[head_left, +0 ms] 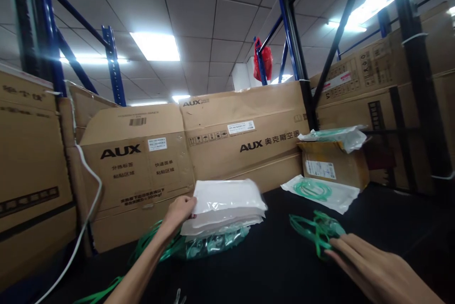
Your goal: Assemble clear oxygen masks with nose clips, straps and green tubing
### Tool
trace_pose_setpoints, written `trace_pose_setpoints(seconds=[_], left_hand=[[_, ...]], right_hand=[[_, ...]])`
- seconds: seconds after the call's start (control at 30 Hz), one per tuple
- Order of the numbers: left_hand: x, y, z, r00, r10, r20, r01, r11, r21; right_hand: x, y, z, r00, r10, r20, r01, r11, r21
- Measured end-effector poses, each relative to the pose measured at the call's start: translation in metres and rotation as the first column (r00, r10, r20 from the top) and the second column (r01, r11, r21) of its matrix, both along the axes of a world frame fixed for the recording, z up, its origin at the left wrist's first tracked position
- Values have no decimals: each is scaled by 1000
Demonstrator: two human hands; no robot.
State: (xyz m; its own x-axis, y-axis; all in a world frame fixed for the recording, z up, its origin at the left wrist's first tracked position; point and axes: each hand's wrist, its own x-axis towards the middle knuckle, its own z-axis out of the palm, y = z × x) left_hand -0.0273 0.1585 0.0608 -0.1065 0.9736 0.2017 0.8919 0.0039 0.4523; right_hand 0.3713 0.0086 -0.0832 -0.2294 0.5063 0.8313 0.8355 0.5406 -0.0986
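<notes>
My left hand (183,208) is closed on the left edge of a white plastic pouch (225,196). The pouch is raised at the top of a small stack of similar pouches (223,225); whether I grip one or more is unclear. Beneath them lie clear greenish plastic pieces (216,243) and loops of green tubing (151,242). At the right, my right hand (359,254) has its fingers closed on a bundle of green tubing (318,228) with a clear green part by the fingertips. Beyond it, a packed pouch (343,196) with coiled green tubing inside lies flat.
A small cardboard box (329,164) with another clear bag (334,135) on top stands at the right rear. Large cardboard panels (245,128) wall the back and left of the black table (270,266). A white cable (87,161) hangs at left, and a green strap (101,292) lies near the front.
</notes>
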Motion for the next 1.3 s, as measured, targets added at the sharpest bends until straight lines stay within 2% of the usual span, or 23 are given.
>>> trace_pose_setpoints(seconds=[0.13,0.2,0.3,0.37,0.43,0.5,0.57,0.67,0.73,0.8,0.9,0.97,1.07,1.13,1.2,1.3], left_hand=[[-5,-15,1,975,137,-174,-117,986,120],[2,-21,1,954,152,-257,-96,971,219],[18,-17,-2,924,14,-382,107,950,293],[27,-3,-7,885,-127,-447,257,935,243],[34,17,-15,851,-220,-478,322,936,143],[36,38,-24,835,-257,-486,307,951,24],[35,54,-32,830,-272,-488,263,961,-88],[30,60,-32,824,-278,-493,218,960,-177],[31,50,-22,825,-257,-504,208,966,-152],[42,29,-10,827,-222,-517,223,973,-61],[82,-19,-4,822,-245,-514,341,935,100],[122,-56,-17,774,-380,-506,495,862,110],[182,-104,-56,661,-555,-505,673,737,71],[210,-123,-84,652,-545,-526,687,719,107],[225,-131,-105,667,-500,-552,680,711,177],[217,-133,-124,667,-466,-582,700,659,275]], right_hand=[[-33,7,-14,983,-78,165,72,997,41],[-60,18,-18,971,-138,196,128,990,63],[-97,23,-15,966,-134,221,124,991,56],[-107,16,-4,973,-80,218,69,996,59],[-100,6,11,977,-13,213,5,999,40],[-78,0,28,984,23,179,-16,999,-45],[-45,3,39,996,-38,75,46,993,-111],[1,19,42,995,-92,26,96,959,-268],[18,27,37,998,-32,47,47,922,-383],[24,29,32,996,53,74,-11,878,-479],[21,22,31,987,127,100,-52,834,-550],[19,17,33,987,128,95,-54,830,-556],[21,15,33,991,111,72,-51,825,-563],[25,15,29,992,106,71,-46,820,-570],[28,14,23,991,103,80,-41,828,-559],[26,3,14,989,116,97,-54,872,-487]])
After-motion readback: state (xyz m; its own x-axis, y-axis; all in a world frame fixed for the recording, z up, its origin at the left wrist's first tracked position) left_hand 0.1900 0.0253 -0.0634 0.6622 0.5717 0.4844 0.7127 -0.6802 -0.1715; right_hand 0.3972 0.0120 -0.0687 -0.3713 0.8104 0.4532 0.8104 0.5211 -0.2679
